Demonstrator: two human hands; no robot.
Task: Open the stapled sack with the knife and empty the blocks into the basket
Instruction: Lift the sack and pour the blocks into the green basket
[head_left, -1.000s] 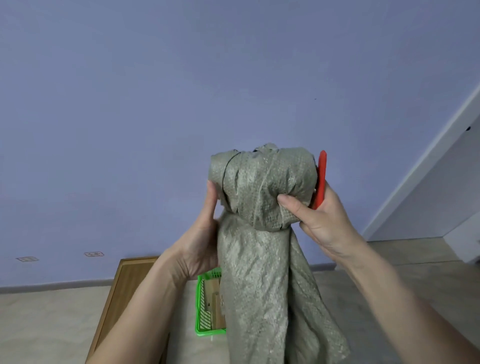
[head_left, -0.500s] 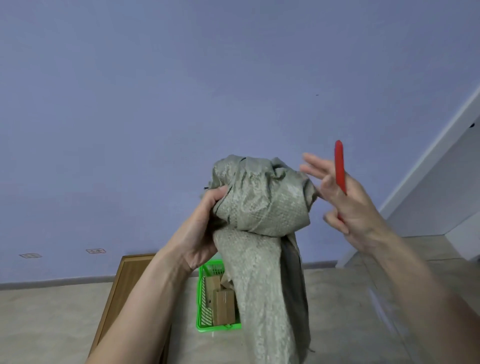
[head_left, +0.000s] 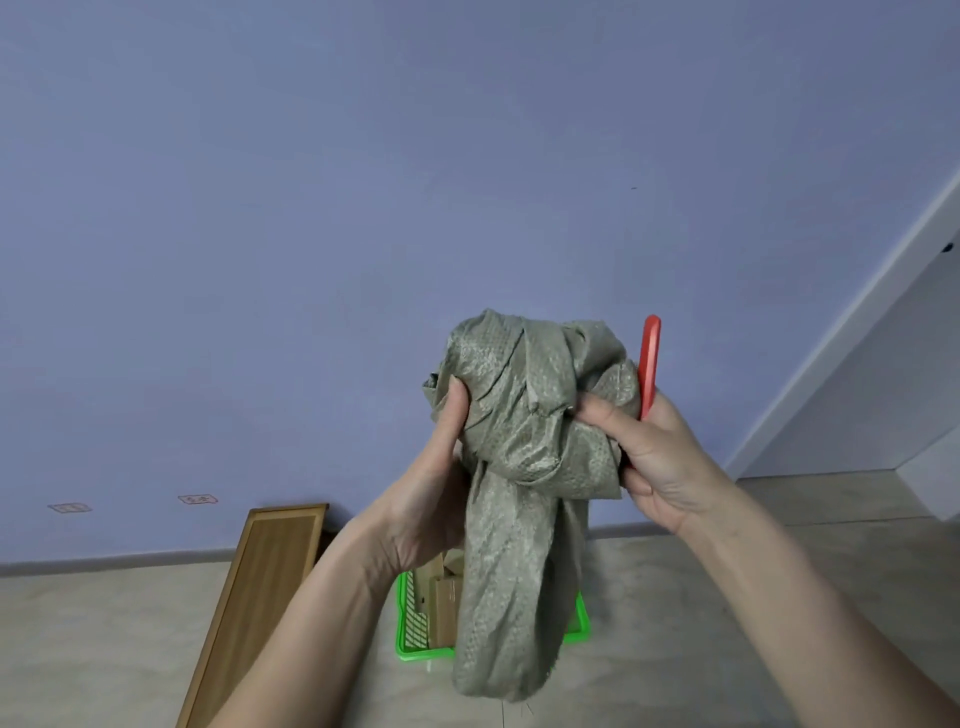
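I hold the grey-green woven sack (head_left: 524, 415) bunched up high in front of me, its loose end hanging down over the green basket (head_left: 574, 626) on the floor. My left hand (head_left: 434, 483) grips the sack's left side. My right hand (head_left: 654, 457) grips the bunched right side and also holds the red knife (head_left: 649, 364), which points upward beside the sack. Brown blocks (head_left: 447, 603) lie in the basket, partly hidden by the sack.
A long wooden board (head_left: 260, 587) lies on the pale floor to the left of the basket. A purple wall stands behind, with a white door frame (head_left: 852, 322) at the right.
My right hand, which had let go and opened half a second ago, has come back and gripped the sack again. The sack's hanging end sits a little lower over the basket.
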